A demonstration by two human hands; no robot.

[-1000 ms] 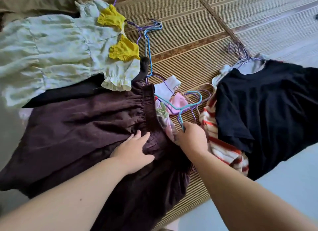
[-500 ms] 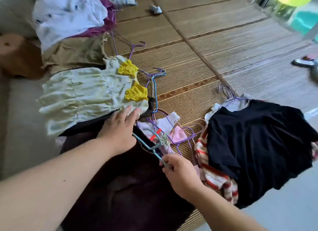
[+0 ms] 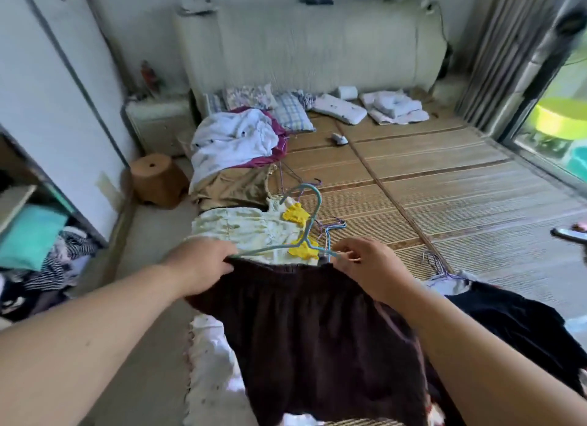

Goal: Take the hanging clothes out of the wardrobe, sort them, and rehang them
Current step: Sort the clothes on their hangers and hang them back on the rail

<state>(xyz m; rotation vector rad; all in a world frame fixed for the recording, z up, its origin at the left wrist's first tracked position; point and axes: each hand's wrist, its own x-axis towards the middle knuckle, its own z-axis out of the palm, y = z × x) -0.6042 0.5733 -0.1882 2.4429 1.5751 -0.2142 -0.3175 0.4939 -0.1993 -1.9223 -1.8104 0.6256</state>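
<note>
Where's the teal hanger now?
Centre of head view: teal hanger held between left hand and right hand at the brown skirt waistband, over the pale dress.

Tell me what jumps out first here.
Both hands at centre: the left hand grips the dark brown skirt by its waistband, the right hand pinches the teal hanger at it. Behind lies a pale green dress with yellow bows on the woven mat; a lime-green basin glows far right.
</note>
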